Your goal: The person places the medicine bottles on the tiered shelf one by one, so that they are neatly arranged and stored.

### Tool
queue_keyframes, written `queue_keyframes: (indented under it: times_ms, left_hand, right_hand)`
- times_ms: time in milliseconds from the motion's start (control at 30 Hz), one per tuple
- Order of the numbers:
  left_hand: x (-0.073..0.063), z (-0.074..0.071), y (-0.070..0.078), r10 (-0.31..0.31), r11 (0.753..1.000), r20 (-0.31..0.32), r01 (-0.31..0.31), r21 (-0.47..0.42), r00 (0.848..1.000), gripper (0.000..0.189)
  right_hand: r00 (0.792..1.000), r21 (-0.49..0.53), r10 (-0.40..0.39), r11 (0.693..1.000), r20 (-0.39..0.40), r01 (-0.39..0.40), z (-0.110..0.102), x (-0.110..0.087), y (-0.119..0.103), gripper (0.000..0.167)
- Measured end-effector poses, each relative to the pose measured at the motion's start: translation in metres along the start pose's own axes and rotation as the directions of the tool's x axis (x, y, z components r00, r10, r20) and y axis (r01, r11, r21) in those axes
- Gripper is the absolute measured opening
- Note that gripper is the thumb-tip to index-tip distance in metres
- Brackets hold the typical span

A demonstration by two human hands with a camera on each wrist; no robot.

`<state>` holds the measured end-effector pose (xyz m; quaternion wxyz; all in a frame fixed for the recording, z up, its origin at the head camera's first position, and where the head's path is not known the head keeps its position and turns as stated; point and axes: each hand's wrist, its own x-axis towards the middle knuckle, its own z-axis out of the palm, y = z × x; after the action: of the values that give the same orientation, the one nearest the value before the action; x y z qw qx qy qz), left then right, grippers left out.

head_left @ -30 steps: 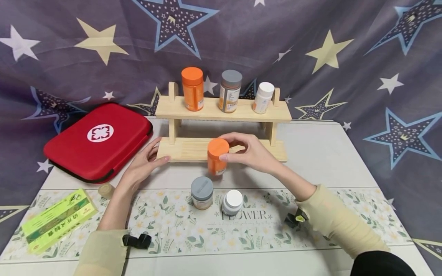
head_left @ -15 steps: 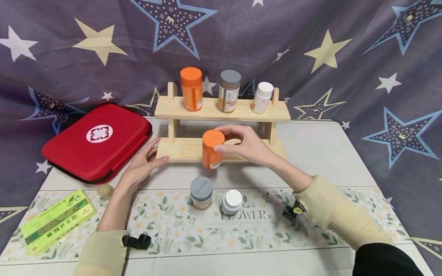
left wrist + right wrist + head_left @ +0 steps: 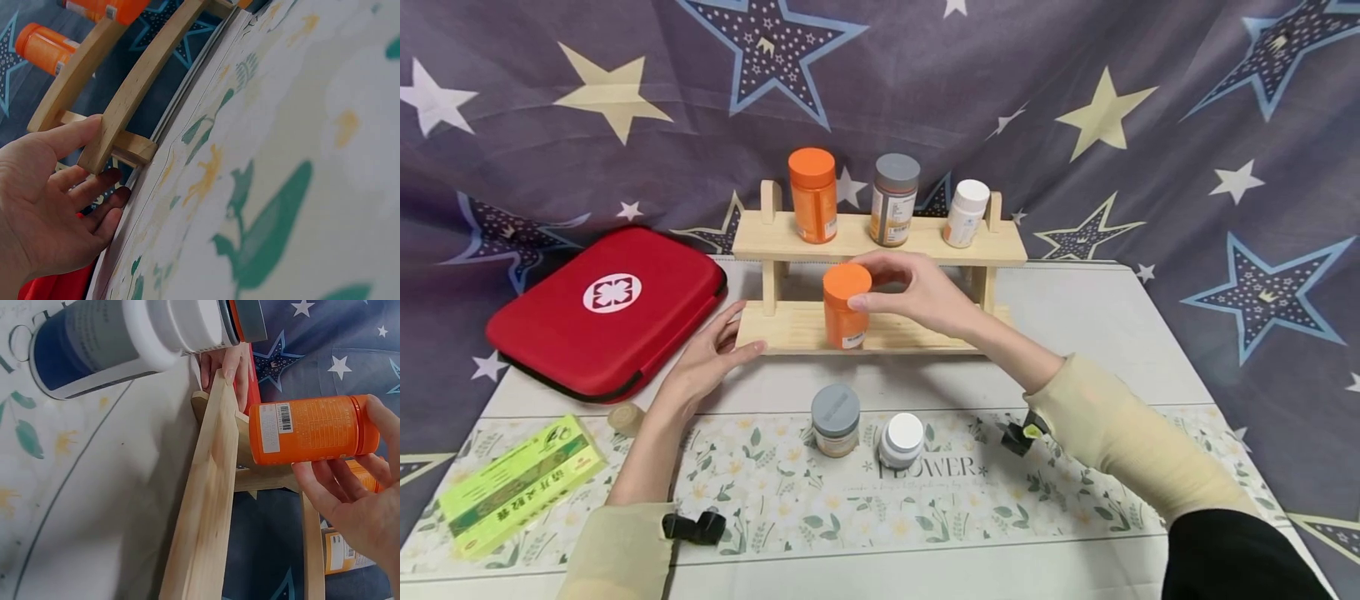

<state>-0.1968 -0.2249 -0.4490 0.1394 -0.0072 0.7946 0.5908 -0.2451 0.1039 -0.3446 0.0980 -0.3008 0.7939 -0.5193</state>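
Observation:
My right hand (image 3: 917, 292) holds an orange pill bottle (image 3: 842, 312) near its cap, thumb on one side and fingers on the other. The bottle is in the air by the lower board of a wooden two-tier rack (image 3: 917, 335); the right wrist view shows a gap between them. My left hand (image 3: 703, 362) grips the left end of that lower board, its thumb (image 3: 78, 134) on top and fingers beneath. On the upper board stand another orange bottle (image 3: 814, 200), a grey-capped bottle (image 3: 895, 204) and a white bottle (image 3: 967, 217).
A grey-capped jar (image 3: 836, 425) and a small white bottle (image 3: 902, 442) stand on the table in front of the rack. To the left lie a red first-aid case (image 3: 610, 317), a green-yellow box (image 3: 520, 487) and a small tan cylinder (image 3: 626, 418). A star-patterned cloth (image 3: 1000, 108) hangs behind.
My right hand has carried the orange bottle up and to the left, from in front of the rack to the lower board. The left hand keeps its place on the rack.

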Motion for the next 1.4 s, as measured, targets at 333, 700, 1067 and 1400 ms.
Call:
queue_keyframes:
  times_ms: [333, 700, 1067, 1400]
  left_hand:
    - [0.001, 0.002, 0.000, -0.009, 1.000, -0.004, 0.009, -0.001, 1.000, 0.093]
    - [-0.001, 0.000, 0.001, -0.024, 0.999, -0.016, 0.025, 0.043, 1.000, 0.093]
    - [-0.001, -0.001, 0.002, -0.025, 0.999, -0.010, 0.025, 0.046, 1.000, 0.093]
    - [0.001, 0.000, 0.001, -0.019, 0.999, -0.008, 0.020, 0.029, 1.000, 0.094]
  right_hand:
    - [1.000, 0.020, -0.010, 1.000, 0.012, 0.010, 0.006, 0.015, -0.003, 0.042]
    - [0.998, 0.030, -0.040, 0.999, 0.039, 0.039, 0.012, 0.031, 0.001, 0.041]
    - [0.998, 0.026, -0.028, 0.999, 0.050, 0.026, 0.021, 0.043, 0.010, 0.040]
    - [0.999, 0.043, 0.005, 0.999, 0.051, -0.007, 0.028, 0.047, 0.017, 0.041]
